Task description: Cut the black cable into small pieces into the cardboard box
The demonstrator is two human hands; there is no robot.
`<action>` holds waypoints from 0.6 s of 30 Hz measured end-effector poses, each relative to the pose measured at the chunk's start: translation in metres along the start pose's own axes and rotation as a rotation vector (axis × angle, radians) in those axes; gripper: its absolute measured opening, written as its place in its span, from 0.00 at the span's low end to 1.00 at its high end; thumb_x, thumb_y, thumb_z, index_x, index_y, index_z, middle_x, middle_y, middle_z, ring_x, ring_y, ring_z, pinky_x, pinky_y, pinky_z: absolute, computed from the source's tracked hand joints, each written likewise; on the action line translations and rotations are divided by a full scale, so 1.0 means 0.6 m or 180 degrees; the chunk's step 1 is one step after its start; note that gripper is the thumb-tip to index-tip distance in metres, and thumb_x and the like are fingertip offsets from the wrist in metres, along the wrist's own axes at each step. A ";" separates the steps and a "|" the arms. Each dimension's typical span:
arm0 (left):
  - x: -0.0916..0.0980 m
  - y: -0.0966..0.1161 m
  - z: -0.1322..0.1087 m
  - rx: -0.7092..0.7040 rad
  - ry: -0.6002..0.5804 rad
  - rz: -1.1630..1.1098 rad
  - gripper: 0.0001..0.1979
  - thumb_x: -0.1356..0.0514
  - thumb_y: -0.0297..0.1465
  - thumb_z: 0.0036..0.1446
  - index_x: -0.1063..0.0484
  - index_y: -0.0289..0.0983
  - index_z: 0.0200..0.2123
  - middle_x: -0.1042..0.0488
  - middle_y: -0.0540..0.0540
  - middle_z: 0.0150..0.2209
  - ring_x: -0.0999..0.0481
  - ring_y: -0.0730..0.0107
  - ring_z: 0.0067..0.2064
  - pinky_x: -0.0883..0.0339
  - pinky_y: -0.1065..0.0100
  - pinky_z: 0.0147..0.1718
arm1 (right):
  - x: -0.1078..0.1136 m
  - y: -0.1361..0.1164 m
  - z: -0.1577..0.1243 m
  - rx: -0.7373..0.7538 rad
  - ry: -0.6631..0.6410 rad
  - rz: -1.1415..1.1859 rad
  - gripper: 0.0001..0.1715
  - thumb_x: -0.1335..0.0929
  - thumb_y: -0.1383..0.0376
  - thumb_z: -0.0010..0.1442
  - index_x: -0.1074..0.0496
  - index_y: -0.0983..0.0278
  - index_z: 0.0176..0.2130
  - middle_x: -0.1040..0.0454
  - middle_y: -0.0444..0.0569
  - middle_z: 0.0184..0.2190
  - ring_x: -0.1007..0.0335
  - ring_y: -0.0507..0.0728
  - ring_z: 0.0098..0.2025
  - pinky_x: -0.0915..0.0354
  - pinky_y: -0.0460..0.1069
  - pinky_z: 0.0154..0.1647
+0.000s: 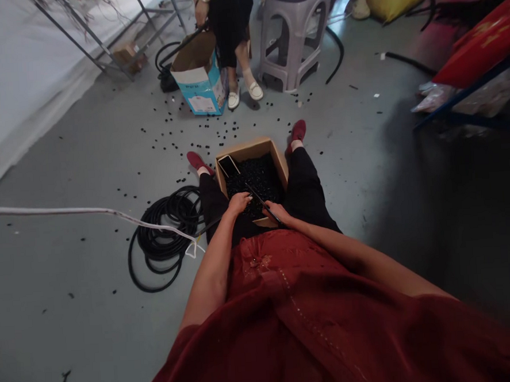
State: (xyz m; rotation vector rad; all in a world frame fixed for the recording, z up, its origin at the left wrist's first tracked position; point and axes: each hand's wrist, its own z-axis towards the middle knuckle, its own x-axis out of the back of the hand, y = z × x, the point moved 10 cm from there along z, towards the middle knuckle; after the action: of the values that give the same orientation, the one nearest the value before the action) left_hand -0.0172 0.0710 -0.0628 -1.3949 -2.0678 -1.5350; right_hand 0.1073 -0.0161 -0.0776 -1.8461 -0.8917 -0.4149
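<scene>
A cardboard box (279, 155) full of small black pieces (258, 179) stands on the floor between my feet. A phone (228, 165) leans in its far left corner. My left hand (239, 203) rests at the box's near edge, fingers curled around a black cable that runs down to the left. My right hand (277, 211) is closed on a dark scissor-like tool (261, 200), whose blades point up-left toward my left hand over the black pieces.
A coil of black cable (165, 237) lies on the floor left of my leg, with a white cord (87, 211) crossing above it. Black bits litter the grey floor. Another person sits ahead beside a blue-white box (200, 82) and a plastic stool (295, 33).
</scene>
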 end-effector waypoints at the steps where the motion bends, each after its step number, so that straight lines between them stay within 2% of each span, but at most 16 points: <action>1: -0.001 -0.001 0.000 0.0010 0.0020 -0.0010 0.14 0.43 0.29 0.58 0.21 0.35 0.43 0.22 0.46 0.30 0.26 0.71 0.30 0.35 0.73 0.33 | 0.000 0.002 0.000 -0.0024 0.0022 0.0027 0.13 0.37 0.63 0.62 0.29 0.62 0.45 0.21 0.51 0.39 0.26 0.58 0.41 0.39 0.45 0.37; 7: 0.008 -0.006 -0.020 0.0077 0.0132 -0.0159 0.17 0.44 0.31 0.60 0.23 0.34 0.49 0.22 0.45 0.30 0.25 0.69 0.32 0.33 0.71 0.35 | 0.013 0.007 -0.011 -0.0155 0.0069 0.0336 0.13 0.39 0.60 0.64 0.29 0.62 0.43 0.22 0.47 0.32 0.26 0.54 0.31 0.37 0.44 0.31; 11: 0.035 -0.008 -0.043 0.0119 0.0240 -0.0292 0.20 0.46 0.29 0.61 0.28 0.32 0.54 0.21 0.44 0.33 0.24 0.71 0.33 0.32 0.71 0.37 | 0.031 0.015 -0.029 -0.0264 -0.0011 0.1106 0.17 0.42 0.54 0.67 0.33 0.62 0.43 0.24 0.46 0.29 0.30 0.51 0.24 0.35 0.44 0.25; 14: 0.056 -0.013 -0.064 0.0200 0.0379 -0.0731 0.22 0.46 0.27 0.60 0.32 0.30 0.57 0.21 0.43 0.38 0.25 0.74 0.34 0.31 0.73 0.36 | 0.039 0.010 -0.039 -0.0201 -0.0160 0.1541 0.20 0.42 0.51 0.67 0.34 0.63 0.45 0.24 0.48 0.33 0.29 0.51 0.27 0.34 0.44 0.27; 18: 0.081 -0.004 -0.092 0.0122 0.0584 -0.1262 0.18 0.42 0.29 0.57 0.27 0.30 0.50 0.21 0.43 0.39 0.26 0.76 0.32 0.31 0.73 0.36 | 0.040 -0.016 -0.050 0.0069 -0.0338 0.1293 0.26 0.38 0.49 0.65 0.36 0.65 0.53 0.24 0.52 0.44 0.26 0.54 0.38 0.31 0.47 0.38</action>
State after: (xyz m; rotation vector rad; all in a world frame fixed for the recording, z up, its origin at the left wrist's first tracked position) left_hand -0.0636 0.0521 -0.0094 -0.8249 -2.3370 -1.6785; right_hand 0.1196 -0.0312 -0.0433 -1.9835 -0.5649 -0.0544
